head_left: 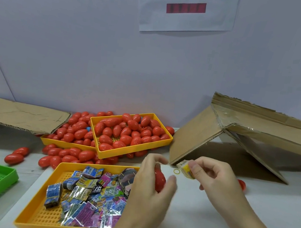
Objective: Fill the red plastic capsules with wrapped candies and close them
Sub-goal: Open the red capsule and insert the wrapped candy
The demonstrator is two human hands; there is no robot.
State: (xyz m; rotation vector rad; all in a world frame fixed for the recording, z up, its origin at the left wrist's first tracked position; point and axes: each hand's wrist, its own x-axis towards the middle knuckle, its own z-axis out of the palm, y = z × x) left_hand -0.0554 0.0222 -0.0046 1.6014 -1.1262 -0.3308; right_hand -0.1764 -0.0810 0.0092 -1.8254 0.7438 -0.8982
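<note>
Two hands meet over the table: the left hand [153,179] grips a red capsule [159,180], the right hand [207,174] pinches a wrapped candy [186,169]; misalignment could drop the candy.

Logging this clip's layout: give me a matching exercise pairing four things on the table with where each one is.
Things:
1. red capsule
2. yellow wrapped candy
3. green tray
4. rubber band

Places:
A. far left of the table
B. on the table between the hands
C. held in the left hand
D. pinched by the right hand

Pairs: 1-C, 2-D, 3-A, 4-B
</note>
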